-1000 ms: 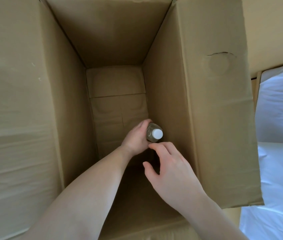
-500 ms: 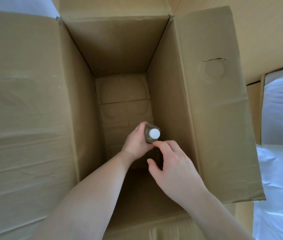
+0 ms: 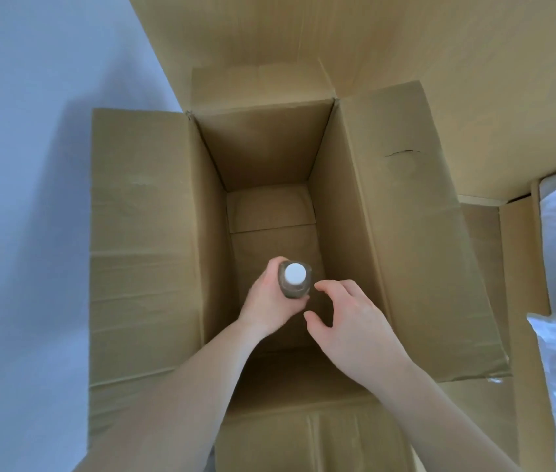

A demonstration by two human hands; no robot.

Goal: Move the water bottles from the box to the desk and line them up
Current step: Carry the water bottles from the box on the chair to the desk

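While upright inside the box (image 3: 388,233), water bottle (image 3: 295,282) is gripped by left hand (image 3: 269,301); right hand (image 3: 354,318) beside it, fingers loosely apart.

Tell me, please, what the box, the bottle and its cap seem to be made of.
Box: corrugated cardboard, matte brown, judging by the creased flaps and folded seams.
Bottle: probably clear plastic, since the brown box shows through its shoulder; glass cannot be excluded. The left hand holds it.
Cap: smooth, opaque white, likely plastic.
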